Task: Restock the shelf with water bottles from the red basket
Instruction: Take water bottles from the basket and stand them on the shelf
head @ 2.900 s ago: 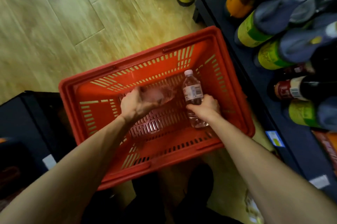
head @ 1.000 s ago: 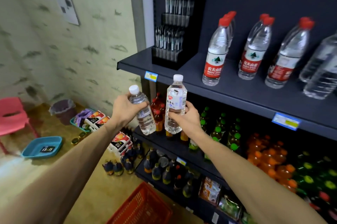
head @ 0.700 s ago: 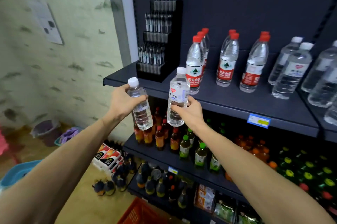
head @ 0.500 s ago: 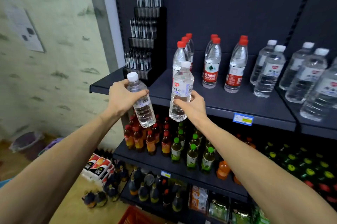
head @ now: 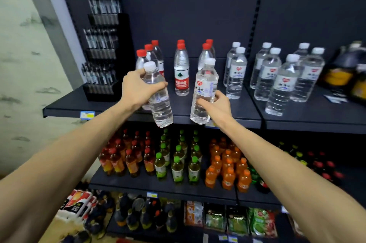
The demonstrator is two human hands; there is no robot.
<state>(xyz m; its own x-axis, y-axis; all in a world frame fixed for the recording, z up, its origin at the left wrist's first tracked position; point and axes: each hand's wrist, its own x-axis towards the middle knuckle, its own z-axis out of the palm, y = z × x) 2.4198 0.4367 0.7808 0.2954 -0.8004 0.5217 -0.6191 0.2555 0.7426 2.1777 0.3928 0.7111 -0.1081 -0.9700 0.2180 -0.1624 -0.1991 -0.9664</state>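
Observation:
My left hand [head: 136, 90] grips a clear white-capped water bottle [head: 158, 102] around its upper body, tilted slightly. My right hand [head: 214, 105] holds a second white-capped water bottle [head: 205, 86] by its lower half, upright. Both bottles hang in front of the dark upper shelf [head: 227, 116], near its front edge. Red-capped water bottles [head: 181, 70] stand on the shelf behind my hands. White-capped water bottles [head: 277, 80] stand in rows to the right. A sliver of the red basket [head: 126, 240] shows at the bottom edge.
A black tiered pen display [head: 105, 52] stands at the shelf's left end. The shelf below carries red, green and orange drink bottles [head: 178, 161]. Dark bottles and packets fill the lowest shelf [head: 150, 217]. A pale wall [head: 25, 64] lies to the left.
Both hands lifted the two bottles out of the red basket and raised them to the upper shelf. My view swung right, bringing the white-capped rows into sight.

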